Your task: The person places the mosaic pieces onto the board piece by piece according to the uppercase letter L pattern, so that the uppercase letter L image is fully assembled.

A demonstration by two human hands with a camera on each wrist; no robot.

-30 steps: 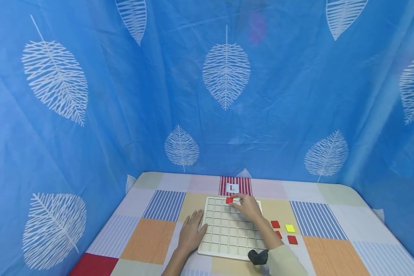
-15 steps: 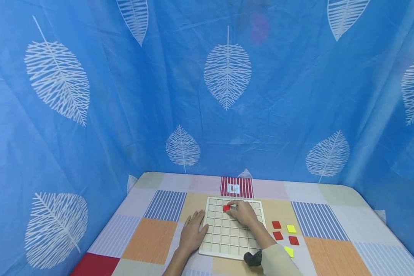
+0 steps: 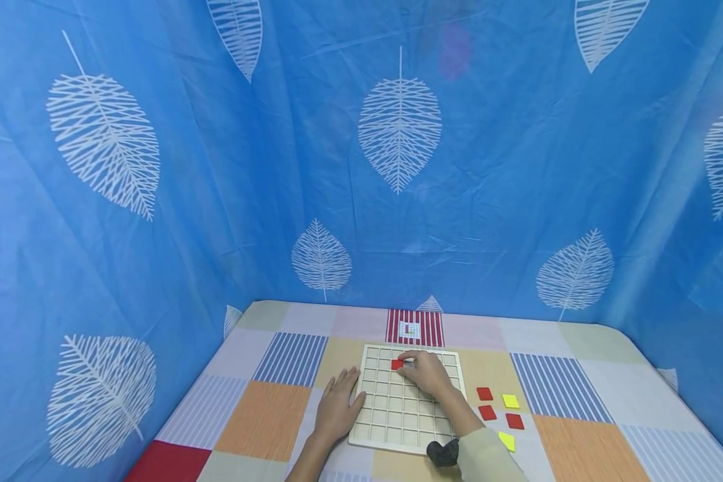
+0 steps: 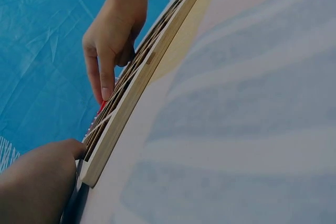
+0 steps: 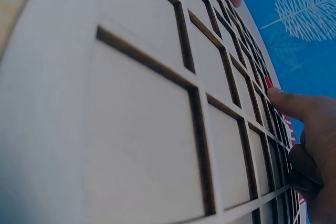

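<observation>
Pinching a red tile (image 3: pixel 396 365), the right hand (image 3: pixel 426 373) is bending its thumb and fingers to the piece and grasping nothing else; the tile is lying on the pale grid board (image 3: pixel 391 423), about the second row from the far edge and the third column from the left; whether it is sitting fully down is not showing; the left hand (image 3: pixel 335 405) is resting at the board's left side, fingers extended, grasping nothing; three loose red tiles (image 3: pixel 515 421) and two yellow tiles (image 3: pixel 510 401) are lying on the patchwork cloth (image 3: pixel 265 415), right of the board; a small grid card (image 3: pixel 410 330) is lying beyond the far edge; in judgement, the tile is looking thin, light and stiff, perhaps slippery on its flat face, hardly fragile; its opposite edges are offering the best hold, between thumb and forefinger; the board is seeming rigid yet light enough to slide, its outer frame suiting a steadying hand.
</observation>
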